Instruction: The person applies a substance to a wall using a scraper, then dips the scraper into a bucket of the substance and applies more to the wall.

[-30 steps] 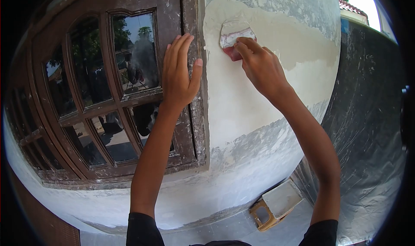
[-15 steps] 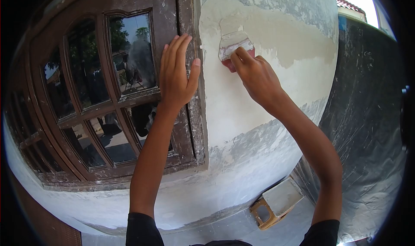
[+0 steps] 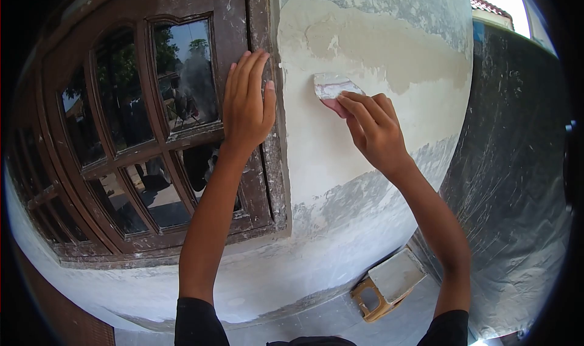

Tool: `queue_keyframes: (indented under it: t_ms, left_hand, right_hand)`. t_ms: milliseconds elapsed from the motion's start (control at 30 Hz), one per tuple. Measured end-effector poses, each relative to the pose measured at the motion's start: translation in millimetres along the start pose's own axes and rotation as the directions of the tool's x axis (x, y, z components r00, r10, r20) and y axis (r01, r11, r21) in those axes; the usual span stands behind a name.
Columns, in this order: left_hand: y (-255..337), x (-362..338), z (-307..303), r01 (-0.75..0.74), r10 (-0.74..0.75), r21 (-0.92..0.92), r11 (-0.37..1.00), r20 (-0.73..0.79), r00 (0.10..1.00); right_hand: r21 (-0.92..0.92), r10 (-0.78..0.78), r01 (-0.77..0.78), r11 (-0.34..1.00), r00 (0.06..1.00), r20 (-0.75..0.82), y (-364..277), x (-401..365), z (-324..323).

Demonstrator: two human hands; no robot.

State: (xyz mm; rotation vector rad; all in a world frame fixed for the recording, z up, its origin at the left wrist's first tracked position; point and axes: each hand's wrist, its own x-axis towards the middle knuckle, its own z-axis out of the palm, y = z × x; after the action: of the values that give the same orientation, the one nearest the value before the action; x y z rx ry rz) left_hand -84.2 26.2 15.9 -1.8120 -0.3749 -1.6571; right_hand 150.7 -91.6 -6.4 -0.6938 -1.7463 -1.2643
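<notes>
My left hand lies flat with its fingers stretched against the right edge of the brown window frame. Between the fingers and thumb of my right hand is a putty scraper with a whitish smeared blade and a reddish lower part. The scraper is at the wall, just below a band of damp-looking beige putty. Whether the blade edge touches the wall is hard to tell.
Glass panes fill the window at left. Below right, a small yellowish stool stands on the floor beside a grey-smeared board. A dark plastic sheet hangs on the right.
My right hand has moved down and slightly right with the scraper, which is tilted differently. A putty patch that it partly covered is now exposed. My left hand stays on the frame.
</notes>
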Motion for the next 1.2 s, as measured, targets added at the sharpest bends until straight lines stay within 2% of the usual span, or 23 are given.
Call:
queue_keyframes:
  t_ms: [100,133,200,233,300,400,467,533,567,800,1000,1067,1100,1200]
  left_hand:
    - [0,-1,1,-0.003,0.003,0.021,1.0,0.005,1.0]
    - [1,-2,1,-0.003,0.003,0.023,1.0,0.006,1.0]
    - [1,-3,1,0.001,-0.002,0.051,0.999,0.021,1.0]
    - [1,-4,1,0.002,-0.003,0.053,0.999,0.023,1.0]
    - [0,-4,2,-0.002,-0.001,0.071,0.997,0.036,0.999]
    - [0,-4,1,0.001,-0.005,0.076,0.997,0.044,0.999]
    - [-1,-5,2,-0.005,0.0,0.095,0.995,0.053,0.999]
    - [-3,-5,2,-0.012,0.005,0.114,0.993,0.06,0.998]
    - [-3,-5,1,-0.014,0.007,0.114,0.993,0.062,0.998]
    - [1,-4,0,0.01,-0.016,0.087,0.996,0.071,0.997]
    - [1,-5,1,0.003,-0.009,0.09,0.996,0.065,0.998]
    - [1,-5,1,0.002,-0.008,0.099,0.995,0.066,0.998]
    - [1,-4,1,-0.001,-0.006,0.108,0.994,0.066,0.998]
    - [2,-4,0,0.002,-0.009,0.109,0.994,0.065,0.998]
  right_hand:
    - [0.063,0.125,-0.115,0.991,0.977,-0.173,11,15,0]
    - [0.123,0.257,-0.238,0.964,0.95,-0.178,13,19,0]
    - [0.317,0.56,-0.501,0.805,0.818,-0.129,18,36,0]
    - [0.32,0.561,-0.502,0.804,0.818,-0.128,24,44,5]
    - [0.601,0.656,-0.445,0.664,0.733,-0.183,40,61,16]
    - [0.651,0.671,-0.415,0.636,0.714,-0.2,55,79,31]
    - [0.638,0.686,-0.455,0.622,0.708,-0.165,59,86,41]
    - [0.633,0.637,-0.413,0.655,0.752,-0.17,58,90,49]
    - [0.595,0.64,-0.451,0.666,0.755,-0.144,57,92,49]
    - [0.581,0.61,-0.406,0.706,0.765,-0.208,77,91,55]
    - [0.584,0.681,-0.453,0.673,0.688,-0.251,102,82,53]
    - [0.602,0.734,-0.481,0.637,0.618,-0.282,110,76,48]
    - [0.603,0.734,-0.481,0.637,0.618,-0.283,115,72,45]
    - [0.625,0.83,-0.563,0.541,0.478,-0.287,122,64,34]
